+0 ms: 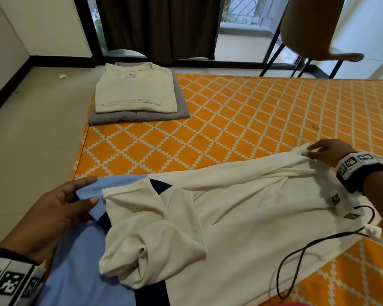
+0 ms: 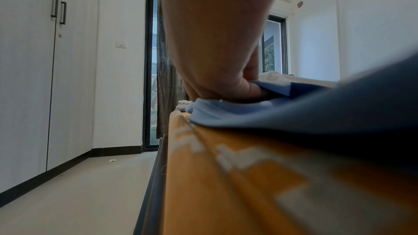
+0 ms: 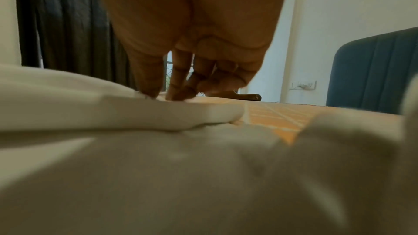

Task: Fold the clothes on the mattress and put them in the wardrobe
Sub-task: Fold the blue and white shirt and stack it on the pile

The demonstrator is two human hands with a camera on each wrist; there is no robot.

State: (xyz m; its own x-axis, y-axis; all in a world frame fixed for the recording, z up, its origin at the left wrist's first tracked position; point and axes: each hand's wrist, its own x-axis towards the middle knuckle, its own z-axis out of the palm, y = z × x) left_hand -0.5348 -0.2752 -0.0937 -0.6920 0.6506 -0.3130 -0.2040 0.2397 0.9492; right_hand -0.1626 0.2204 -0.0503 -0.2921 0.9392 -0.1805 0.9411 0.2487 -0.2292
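Note:
A white, light-blue and navy shirt [image 1: 230, 217] lies crumpled across the near part of the orange patterned mattress [image 1: 230, 111]. My left hand [image 1: 75, 199] grips its light-blue corner [image 2: 226, 112] at the mattress's left edge, thumb over the cloth. My right hand [image 1: 314, 151] pinches the shirt's white far corner [image 3: 158, 106] at the right, the cloth stretched taut between the two hands. One white sleeve [image 1: 142, 204] is bunched on top. Two folded shirts, cream [image 1: 135, 89] on grey [image 1: 142, 117], are stacked at the mattress's far left corner.
White wardrobe doors [image 2: 34, 60] with dark handles stand on the left, across bare floor [image 1: 31, 129]. A brown chair [image 1: 314, 29] stands beyond the mattress's far right edge. A dark curtain [image 1: 159, 25] and glass doors are behind. A black cord [image 1: 296, 261] trails over the shirt.

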